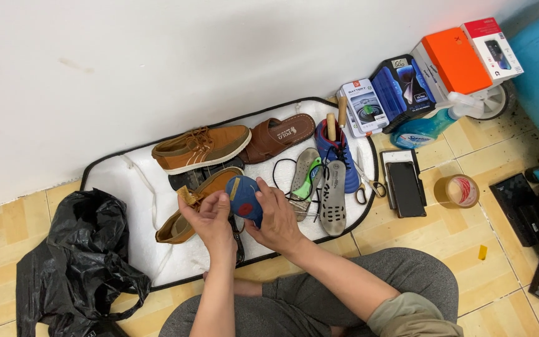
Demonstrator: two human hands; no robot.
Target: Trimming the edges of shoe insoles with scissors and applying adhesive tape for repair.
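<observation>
Hands meet over a white mat [126, 181] on the floor. The left hand [210, 218] and the right hand [279, 218] both hold a blue insole [244, 196] with a red spot on it. The fingers of each hand are curled shut around it, the left on one side and the right on the other. The insole is up in the air, just above the mat and close to the person's knees.

Under the hands lies a tan shoe [185, 215]. A second tan shoe [201, 148] sits farther back, next to a brown sandal [279, 136]. A blue shoe [338, 153] with two wooden handles sticking out of it is on the right part of the mat. Beside it lie a grey insole [333, 200] and one with green on it [307, 178]. Scissors [366, 184] lie at the mat's edge.

A black bag [73, 262] is on the left of the floor. A roll of tape [458, 191] is on the right, near a black phone [405, 188].
</observation>
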